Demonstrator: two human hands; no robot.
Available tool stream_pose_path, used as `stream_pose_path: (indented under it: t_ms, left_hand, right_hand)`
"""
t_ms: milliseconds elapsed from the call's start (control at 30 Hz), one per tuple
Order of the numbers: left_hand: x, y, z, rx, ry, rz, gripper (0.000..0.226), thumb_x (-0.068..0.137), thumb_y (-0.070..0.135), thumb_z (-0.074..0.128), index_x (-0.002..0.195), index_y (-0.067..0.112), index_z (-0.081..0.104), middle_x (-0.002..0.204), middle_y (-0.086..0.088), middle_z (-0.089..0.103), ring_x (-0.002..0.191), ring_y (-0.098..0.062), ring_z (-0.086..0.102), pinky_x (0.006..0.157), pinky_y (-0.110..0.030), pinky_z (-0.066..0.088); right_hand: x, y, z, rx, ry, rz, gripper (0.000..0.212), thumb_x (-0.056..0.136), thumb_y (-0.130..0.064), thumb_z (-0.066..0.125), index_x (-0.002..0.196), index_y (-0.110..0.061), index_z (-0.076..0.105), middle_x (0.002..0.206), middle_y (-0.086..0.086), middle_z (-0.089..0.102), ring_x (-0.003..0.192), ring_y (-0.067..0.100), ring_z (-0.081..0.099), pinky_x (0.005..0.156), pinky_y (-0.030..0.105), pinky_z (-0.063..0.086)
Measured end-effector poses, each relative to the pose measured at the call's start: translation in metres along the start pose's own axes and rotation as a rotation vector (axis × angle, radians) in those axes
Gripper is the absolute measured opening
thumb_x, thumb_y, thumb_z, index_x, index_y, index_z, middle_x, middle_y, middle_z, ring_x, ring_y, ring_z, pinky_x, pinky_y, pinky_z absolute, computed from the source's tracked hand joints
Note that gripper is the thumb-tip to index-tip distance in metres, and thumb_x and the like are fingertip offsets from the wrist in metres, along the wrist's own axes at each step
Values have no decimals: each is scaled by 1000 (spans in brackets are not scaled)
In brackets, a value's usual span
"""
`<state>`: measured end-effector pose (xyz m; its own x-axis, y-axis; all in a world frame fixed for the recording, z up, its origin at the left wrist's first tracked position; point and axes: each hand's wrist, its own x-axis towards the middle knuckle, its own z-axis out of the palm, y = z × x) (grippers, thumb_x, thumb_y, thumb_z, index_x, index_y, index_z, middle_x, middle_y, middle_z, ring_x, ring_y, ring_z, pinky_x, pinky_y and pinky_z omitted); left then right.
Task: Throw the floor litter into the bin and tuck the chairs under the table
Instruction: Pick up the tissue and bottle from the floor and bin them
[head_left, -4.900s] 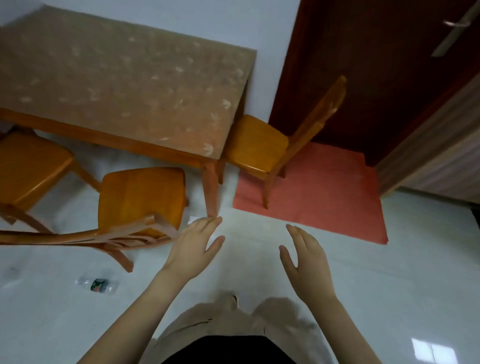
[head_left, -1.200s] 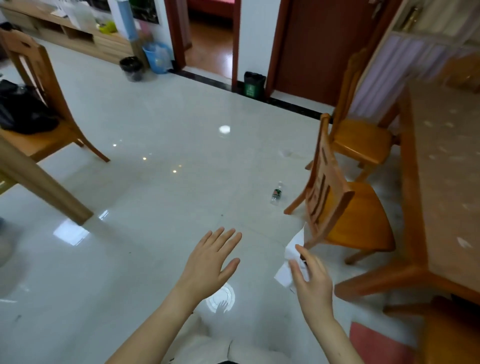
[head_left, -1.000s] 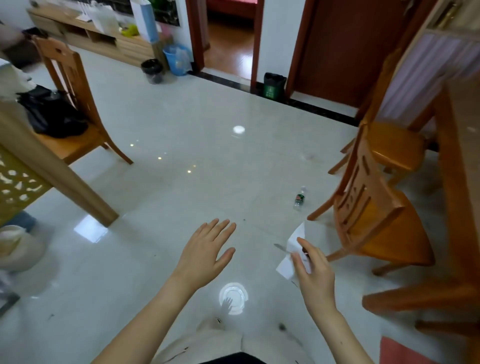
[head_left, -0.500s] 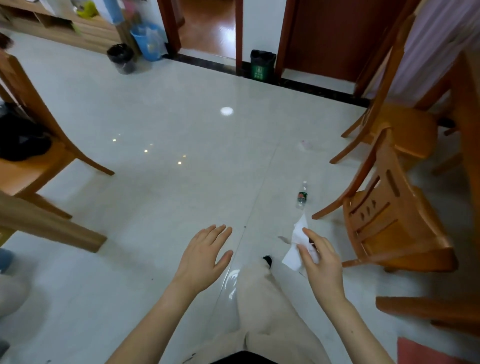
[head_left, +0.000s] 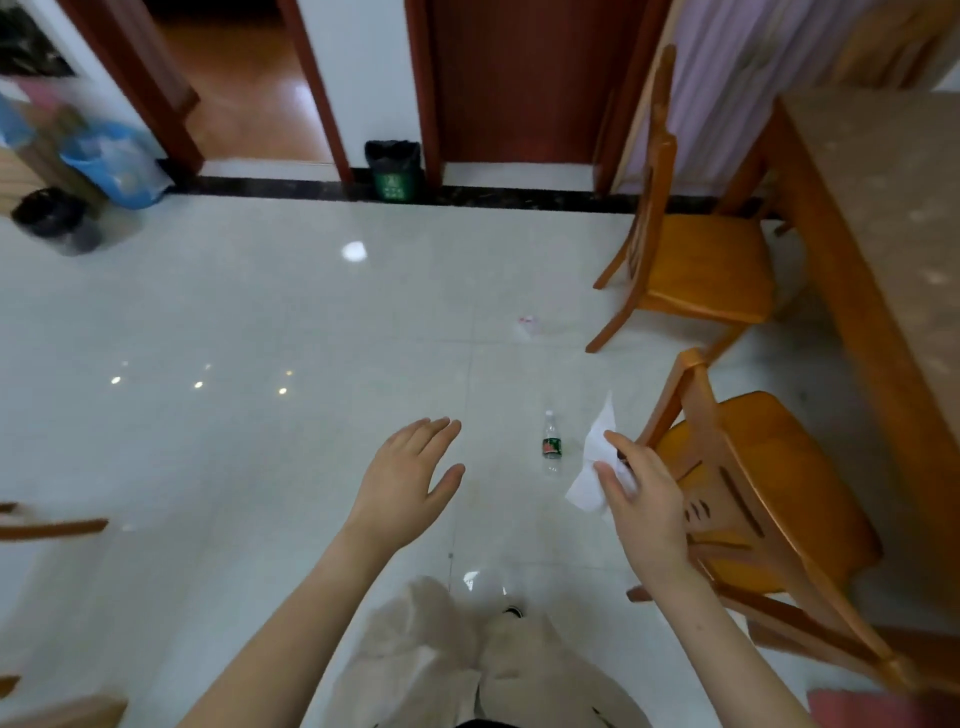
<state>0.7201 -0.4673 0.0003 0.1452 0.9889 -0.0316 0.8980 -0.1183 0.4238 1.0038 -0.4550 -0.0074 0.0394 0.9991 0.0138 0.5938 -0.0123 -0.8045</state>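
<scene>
My right hand pinches a white paper tissue above the floor. Spread and empty, my left hand hovers to its left. A small plastic bottle with a dark green label lies on the white tiles between the hands, slightly ahead. Further ahead a small crumpled wrapper lies on the floor. A green bin with a black liner stands against the far wall between two doorways. Two wooden chairs, a near chair and a far chair, stand pulled out from the table at the right.
A black bin and a blue bin stand at the far left. Other wooden furniture pokes in at the lower left edge. A red mat corner shows at the bottom right. My beige trousers fill the bottom centre.
The view has turned from the table to the open floor and moved forward. My right hand has taken hold of the white tissue and carries it; the bottle now lies closer.
</scene>
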Motion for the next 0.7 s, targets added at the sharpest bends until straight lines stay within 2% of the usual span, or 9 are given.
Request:
stream_pose_path:
  t_ms: [67,200,333,467,533,633,700]
  left_hand:
    - [39,-11,4,2,-60,54,56,94,48,33,139,18,48,140,0,51,132,-22,43,110,-37,33]
    - [117,-44,19,37,-202,176,60,93,52,29,140,18,46,142,-1,50,133,-24,43,111,-37,32]
    - [198,-68,23,93,-293,280,64,92,53,26,141,17,45,141,-2,50,132,-25,44,109,-39,33]
    - [267,-80,32,113,-367,371,63,91,51,27,140,16,45,139,-3,52,129,-24,46,107,-38,35]
    - [299,-82,48,106,-402,416,61,92,50,31,139,15,45,139,-3,52,128,-24,47,105,-39,36]
    - [341,-85,92,84,-444,441,53,94,42,44,139,14,46,139,-3,52,128,-23,46,106,-39,35]
    - [365,-88,135,47,-449,436,52,93,38,49,139,14,46,138,-3,52,128,-22,46,107,-38,35]
  right_hand:
    - [19,3,10,5,54,34,35,96,-25,58,130,-19,57,120,-10,59,112,7,54,93,20,45]
    - [56,15,42,-30,151,184,33,95,-22,60,127,-16,60,122,-7,60,110,2,52,90,0,34]
    - [90,21,73,-33,213,311,32,96,-23,58,128,-19,59,123,-3,61,110,4,53,88,-2,31]
    - [124,31,95,-41,295,395,32,95,-21,60,127,-14,60,118,3,64,107,8,56,89,0,34]
    - [143,47,105,-20,329,432,32,95,-19,60,127,-12,60,119,5,64,107,9,56,93,6,38]
    - [172,85,123,-4,395,482,31,96,-17,60,126,-10,60,121,5,63,108,13,58,99,32,48]
    - [192,120,141,-28,438,477,30,96,-14,60,124,-6,61,119,8,64,109,19,60,97,38,50]
